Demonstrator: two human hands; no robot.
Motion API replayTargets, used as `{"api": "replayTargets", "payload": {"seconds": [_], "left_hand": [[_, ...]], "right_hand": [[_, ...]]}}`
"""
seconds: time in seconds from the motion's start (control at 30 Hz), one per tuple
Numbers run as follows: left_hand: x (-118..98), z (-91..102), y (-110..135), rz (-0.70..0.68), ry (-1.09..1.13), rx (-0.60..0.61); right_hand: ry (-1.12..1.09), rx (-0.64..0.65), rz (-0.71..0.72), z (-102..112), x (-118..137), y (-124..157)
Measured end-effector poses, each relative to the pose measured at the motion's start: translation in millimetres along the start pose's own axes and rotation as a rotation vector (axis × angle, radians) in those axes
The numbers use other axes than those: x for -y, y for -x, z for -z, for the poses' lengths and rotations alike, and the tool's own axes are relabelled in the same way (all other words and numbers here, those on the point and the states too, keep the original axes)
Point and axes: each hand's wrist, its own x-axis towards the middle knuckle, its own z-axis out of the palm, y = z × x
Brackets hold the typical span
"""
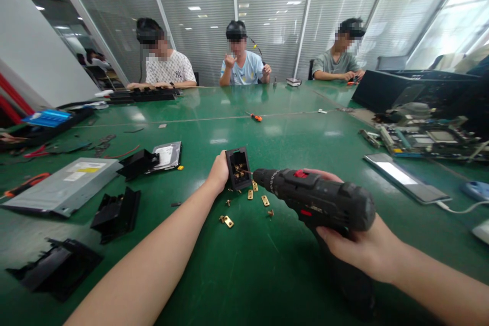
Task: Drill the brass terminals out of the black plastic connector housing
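My left hand (pixel 218 172) grips a black plastic housing (pixel 230 169) by its left side, its open face turned toward the right. Brass-coloured terminals (pixel 240 172) show inside it. Wrapped round the handle of a black cordless drill (pixel 321 198) is my right hand (pixel 359 249). The drill points left, and its thin bit reaches to the housing's open face; whether the tip touches a screw I cannot tell. Below the housing lie several loose brass plates (pixel 265 200) and small screws (pixel 270 213) on the green table (pixel 244 275).
More black housings (pixel 116 214), a silver optical drive (pixel 64 183) and a hard disk (pixel 168 155) lie on the left. A phone (pixel 407 178) on a cable and circuit boards (pixel 435 135) sit on the right. An orange screwdriver (pixel 255 117) lies ahead. Three people sit across the table.
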Motion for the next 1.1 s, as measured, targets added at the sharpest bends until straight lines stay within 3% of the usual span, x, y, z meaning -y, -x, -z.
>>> {"api": "replayTargets", "payload": {"seconds": [0.13, 0.27, 0.33, 0.4, 0.47, 0.7, 0.87, 1.1], "left_hand": [[-3, -1.7, 1, 0.021, 0.025, -0.019], [-4, -3.1, 1, 0.003, 0.046, -0.026], [-4, -3.4, 1, 0.004, 0.053, -0.022], [-3, -3.4, 1, 0.012, 0.057, -0.013], [-3, -3.0, 1, 0.021, 0.057, -0.001], [-2, -1.7, 0, 0.043, 0.075, -0.004], [0, -1.8, 0, 0.054, 0.096, -0.025], [0, -0.5, 0, 0.057, 0.083, -0.024]], "right_hand": [[0.018, -0.18, 0.07, -9, 1, 11], [0.205, -0.361, 0.439, -6, 7, 11], [0.389, -0.337, 0.594, 1, 10, 11], [0.512, -0.254, 0.656, 7, 12, 11], [0.551, -0.184, 0.66, 11, 14, 11], [0.554, -0.161, 0.598, 0, 24, 17], [0.699, -0.21, 0.396, -16, 39, 25], [0.815, -0.229, 0.386, -21, 36, 25]]}}
